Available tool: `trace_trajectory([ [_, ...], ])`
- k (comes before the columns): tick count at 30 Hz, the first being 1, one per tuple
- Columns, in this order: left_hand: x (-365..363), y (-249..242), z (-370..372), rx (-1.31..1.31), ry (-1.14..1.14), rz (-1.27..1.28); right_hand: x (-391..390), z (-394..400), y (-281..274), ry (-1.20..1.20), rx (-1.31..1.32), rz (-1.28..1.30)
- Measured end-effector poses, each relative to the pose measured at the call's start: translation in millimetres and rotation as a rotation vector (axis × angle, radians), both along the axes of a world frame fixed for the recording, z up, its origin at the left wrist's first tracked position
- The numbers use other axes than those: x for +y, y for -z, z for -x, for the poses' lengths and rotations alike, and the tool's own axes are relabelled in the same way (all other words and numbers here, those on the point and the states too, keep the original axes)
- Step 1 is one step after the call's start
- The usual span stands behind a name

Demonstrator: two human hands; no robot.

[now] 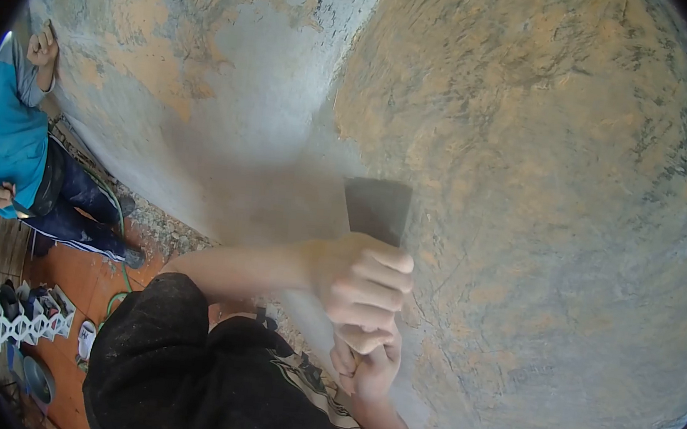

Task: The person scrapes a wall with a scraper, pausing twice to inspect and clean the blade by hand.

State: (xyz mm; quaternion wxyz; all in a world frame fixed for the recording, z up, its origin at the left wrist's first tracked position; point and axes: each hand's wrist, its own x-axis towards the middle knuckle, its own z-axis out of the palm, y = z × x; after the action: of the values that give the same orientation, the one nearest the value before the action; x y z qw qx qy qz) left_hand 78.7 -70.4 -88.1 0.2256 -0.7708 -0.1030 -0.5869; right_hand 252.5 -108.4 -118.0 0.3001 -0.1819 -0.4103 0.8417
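A scraper (pixel 378 206) with a wide dark blade rests its edge against the wall (pixel 509 232), by the line between a rough tan-grey layer and a smoother pale patch. My left hand (pixel 366 282) is wrapped round it just below the blade, its knuckles toward the camera. Directly beneath, my right hand (pixel 367 364) is closed round the lower end of the handle, which the fingers mostly hide. Both forearms are bare below dark sleeves.
Another person (pixel 9 129) in a blue top stands at the left, one hand raised to the wall. A green hose (pixel 124 216) runs over the orange floor (pixel 74 270). A white rack (pixel 26 328) holding shoes and a basin (pixel 39 379) are at lower left.
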Motion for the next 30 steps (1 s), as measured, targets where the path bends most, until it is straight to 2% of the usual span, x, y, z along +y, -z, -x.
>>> trace_trajectory([
  [2,7,-6,13,-0.01,-0.021,-0.032,7,17,-15,-0.029,-0.064,-0.037],
  [5,5,-15,32,-0.057,-0.028,0.007,3,35,-38,-0.044,-0.035,0.136],
  [8,8,-13,47,-0.08,-0.028,0.021,6,54,-33,-0.023,-0.089,0.063],
  [10,11,-14,56,-0.1,-0.044,0.006,13,64,-35,-0.024,-0.073,0.106],
  [12,10,-22,60,-0.101,-0.115,0.013,20,67,-36,-0.087,-0.017,0.09],
  [13,10,-22,61,-0.067,-0.142,0.008,19,69,-38,-0.042,-0.041,0.07],
  [20,-5,-10,34,-0.016,-0.047,0.048,-9,41,-9,0.031,0.013,0.07],
  [24,2,-17,50,-0.031,-0.02,0.029,-8,58,-22,0.088,-0.025,0.074],
  [30,-2,-8,54,0.026,-0.03,0.047,-9,67,8,0.07,0.035,-0.038],
])
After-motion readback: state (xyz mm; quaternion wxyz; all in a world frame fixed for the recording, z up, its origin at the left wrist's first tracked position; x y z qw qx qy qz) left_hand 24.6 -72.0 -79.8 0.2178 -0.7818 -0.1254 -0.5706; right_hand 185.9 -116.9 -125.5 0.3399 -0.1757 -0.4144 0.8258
